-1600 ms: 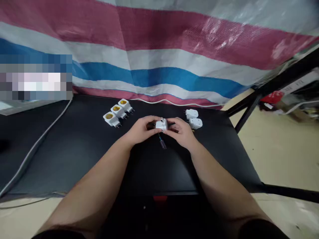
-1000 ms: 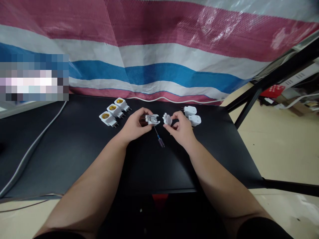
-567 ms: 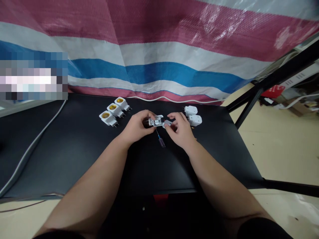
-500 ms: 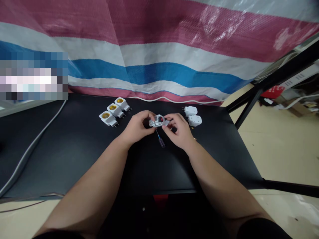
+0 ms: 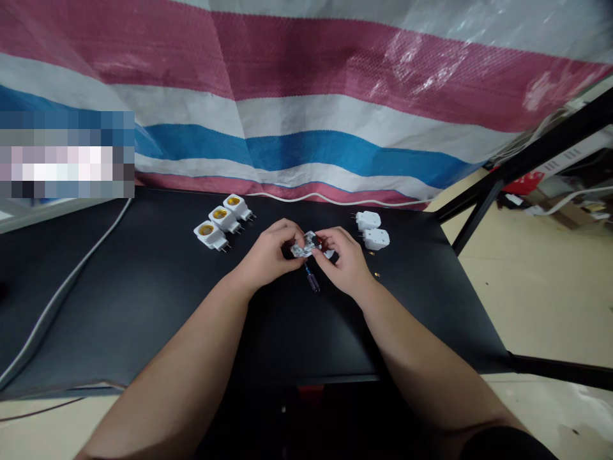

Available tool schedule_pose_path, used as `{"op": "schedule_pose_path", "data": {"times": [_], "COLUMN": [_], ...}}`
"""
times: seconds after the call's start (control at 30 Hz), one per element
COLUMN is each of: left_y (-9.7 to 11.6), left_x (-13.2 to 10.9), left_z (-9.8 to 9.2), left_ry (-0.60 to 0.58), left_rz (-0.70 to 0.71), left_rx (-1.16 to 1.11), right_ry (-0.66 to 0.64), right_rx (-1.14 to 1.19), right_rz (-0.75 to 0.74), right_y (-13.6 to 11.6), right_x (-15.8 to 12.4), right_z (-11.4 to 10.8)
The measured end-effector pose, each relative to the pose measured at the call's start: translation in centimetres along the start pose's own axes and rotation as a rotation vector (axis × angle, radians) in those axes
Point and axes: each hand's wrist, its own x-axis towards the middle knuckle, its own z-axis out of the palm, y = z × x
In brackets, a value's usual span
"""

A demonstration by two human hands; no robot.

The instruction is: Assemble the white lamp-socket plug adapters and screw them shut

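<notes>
Over the middle of the table, my left hand (image 5: 274, 253) is closed on the left end of an opened white plug housing (image 5: 297, 251), its metal parts showing inside. My right hand (image 5: 345, 257) pinches the housing's right side, the fingers covering most of a small red part (image 5: 320, 239). A white piece (image 5: 329, 253) shows under the right fingers; whether it is joined to the housing I cannot tell. Just below the hands, a screwdriver (image 5: 313, 281) with a dark handle lies on the table, its shaft pointing up toward the housing.
Several plug-in parts stand around: white lamp-socket plugs (image 5: 223, 217) with brass-coloured threads at left, white plug housings (image 5: 376, 239) at right. Small brass pieces (image 5: 377, 275) lie near my right wrist. A grey cable (image 5: 71, 265) crosses the black table (image 5: 158, 306); a striped sheet (image 5: 297, 150) hangs behind.
My right fingers have shifted over the red part, which showed more openly before. The housing is turned somewhat between my hands. The view has tipped slightly, so everything sits lower.
</notes>
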Motion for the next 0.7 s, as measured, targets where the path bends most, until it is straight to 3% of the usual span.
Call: {"op": "schedule_pose_path", "data": {"times": [0.23, 0.47, 0.7], "left_y": [0.4, 0.9, 0.7], "left_x": [0.0, -0.1, -0.3], "left_z": [-0.1, -0.1, 0.0], "left_ry": [-0.052, -0.023, -0.083], "left_rz": [-0.023, -0.229, -0.277], "left_rx": [0.001, -0.199, -0.259], "right_ry": [-0.057, -0.035, -0.054], "right_rx": [-0.058, -0.067, -0.136], "right_rz": [-0.003, -0.085, -0.149], "right_y": [-0.3, -0.5, -0.9], "right_x": [-0.3, -0.2, -0.1], "right_z": [-0.6, -1.0, -1.2]}}
